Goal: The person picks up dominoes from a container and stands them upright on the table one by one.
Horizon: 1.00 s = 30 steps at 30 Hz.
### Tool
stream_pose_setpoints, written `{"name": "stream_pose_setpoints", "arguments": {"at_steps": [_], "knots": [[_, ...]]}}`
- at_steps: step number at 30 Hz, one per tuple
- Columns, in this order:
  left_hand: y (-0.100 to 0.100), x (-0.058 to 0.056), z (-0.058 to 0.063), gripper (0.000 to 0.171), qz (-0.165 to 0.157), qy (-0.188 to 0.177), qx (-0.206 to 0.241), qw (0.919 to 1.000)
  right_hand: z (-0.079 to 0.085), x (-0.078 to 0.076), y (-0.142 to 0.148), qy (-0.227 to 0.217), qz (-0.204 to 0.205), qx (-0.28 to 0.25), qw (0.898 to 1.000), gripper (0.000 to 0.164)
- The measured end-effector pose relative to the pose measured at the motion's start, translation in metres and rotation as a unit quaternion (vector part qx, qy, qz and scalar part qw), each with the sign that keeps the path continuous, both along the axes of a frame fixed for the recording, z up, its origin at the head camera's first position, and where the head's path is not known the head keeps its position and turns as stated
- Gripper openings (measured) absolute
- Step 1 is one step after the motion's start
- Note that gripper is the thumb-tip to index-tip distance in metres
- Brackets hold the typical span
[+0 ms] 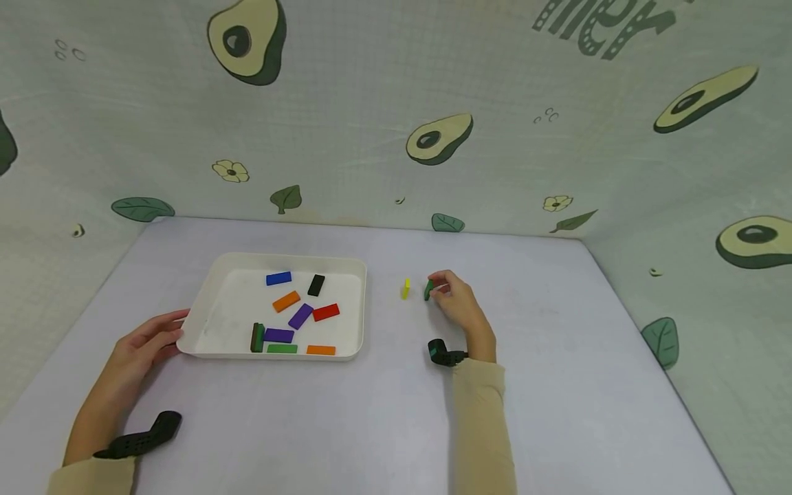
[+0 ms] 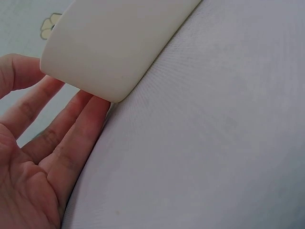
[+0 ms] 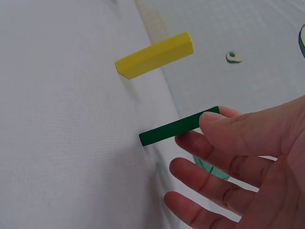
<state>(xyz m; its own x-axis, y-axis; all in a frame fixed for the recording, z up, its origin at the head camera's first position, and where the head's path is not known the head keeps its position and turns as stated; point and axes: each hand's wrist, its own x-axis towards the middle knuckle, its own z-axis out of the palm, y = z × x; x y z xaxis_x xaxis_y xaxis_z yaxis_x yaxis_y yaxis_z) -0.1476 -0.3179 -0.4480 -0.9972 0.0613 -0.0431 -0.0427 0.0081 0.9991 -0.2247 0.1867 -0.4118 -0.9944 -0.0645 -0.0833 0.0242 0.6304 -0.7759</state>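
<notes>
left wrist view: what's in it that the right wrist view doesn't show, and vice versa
Only the left wrist view shows the left hand touching the white tray. Only the right wrist view shows the right hand pinching a dark green block, with a yellow block apart from it. Both show the white tabletop and the printed sheet.

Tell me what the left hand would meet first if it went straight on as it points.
The tray: the left hand seems to touch its near left corner, though exact contact depth is unclear.
</notes>
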Motion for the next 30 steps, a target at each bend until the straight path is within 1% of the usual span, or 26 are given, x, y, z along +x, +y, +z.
{"name": "stream_pose_setpoints", "arguments": {"at_steps": [5,6,12,13,17,20,22,27,30], "knots": [[0.0015,-0.0003,-0.0010,0.033,-0.006,0.016,0.018,0.9997,-0.0002,-0.0002,0.0010,0.001,0.000,-0.002,1.000,0.030],[0.0020,-0.0006,-0.0007,0.032,-0.003,0.015,0.011,0.9998,0.0000,-0.0002,0.0012,0.001,0.000,-0.001,1.000,0.030],[0.0026,-0.0010,-0.0022,0.032,-0.009,0.026,0.022,0.9994,0.0020,0.0001,0.0020,0.003,0.002,-0.001,1.000,0.029],[0.0025,-0.0007,-0.0027,0.032,-0.014,0.030,0.033,0.9989,0.0026,0.0005,0.0019,0.003,0.003,-0.003,1.000,0.030],[0.0021,-0.0007,-0.0021,0.032,-0.008,0.022,0.025,0.9994,0.0053,0.0013,0.0014,0.002,0.002,-0.003,1.000,0.030],[0.0015,-0.0006,-0.0009,0.032,0.005,0.007,0.004,1.0000,0.0052,0.0014,0.0019,0.002,0.004,-0.002,1.000,0.030],[0.0014,-0.0003,-0.0010,0.032,0.009,0.003,-0.003,0.9999,0.0044,0.0016,0.0023,0.001,0.003,-0.003,1.000,0.030],[0.0018,-0.0001,-0.0016,0.033,0.007,0.003,0.002,1.0000,0.0038,0.0020,0.0031,-0.007,0.002,-0.003,1.000,0.030],[0.0020,-0.0010,-0.0008,0.034,0.010,0.001,-0.004,0.9999,0.0052,0.0021,0.0032,-0.007,0.004,-0.002,1.000,0.030]]}}
